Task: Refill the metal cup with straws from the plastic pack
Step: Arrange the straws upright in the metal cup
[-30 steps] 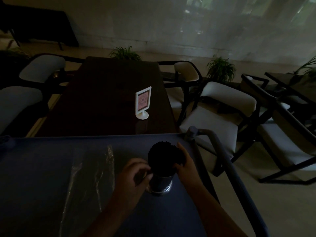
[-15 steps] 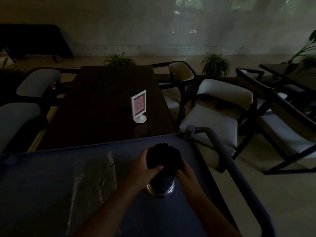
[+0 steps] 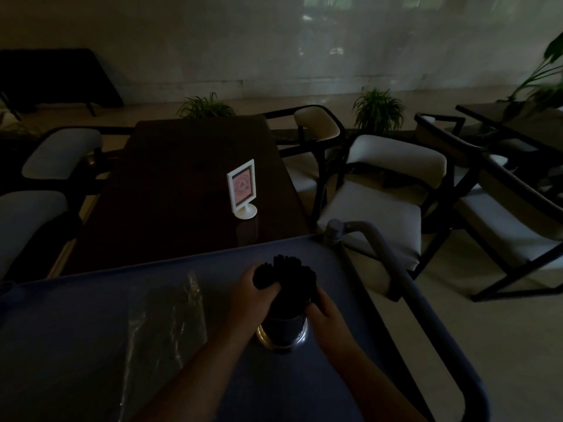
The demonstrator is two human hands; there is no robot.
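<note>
Dim scene, seen from above and behind both forearms. Left hand (image 3: 253,295) wrapped around the near-left side of a dark bundle of straws (image 3: 291,280), thumb hooked over the front of the bundle, fingers hidden behind it; closed on the straws. Right hand (image 3: 324,309) pressed against the bundle's lower right side, fingers curled onto it, likewise gripping the straws rather than spread. Straws upright, tops fanned slightly above both hands, lower ends down inside the metal cup (image 3: 281,332), directly beneath and between the two hands. Only the cup's shiny base ring and dark wall visible below the wrists; standing on the blue-grey cart top (image 3: 76,330). Left of the left hand, apart from it, the clear plastic pack (image 3: 166,327), lying flat and crumpled on the same surface; contents too dark to tell. Beyond the right hand, the cart's grey tubular handle (image 3: 384,257), curving along the right edge. Farther ahead of both hands, past the cart's far edge, a dark wooden table (image 3: 182,184) carrying a small white sign holder (image 3: 242,190) with a pink card, upright on a round foot. White-cushioned chairs (image 3: 380,205) to the right of the hands, and more on the left side of the table. Potted plants (image 3: 377,109) along the far wall.
</note>
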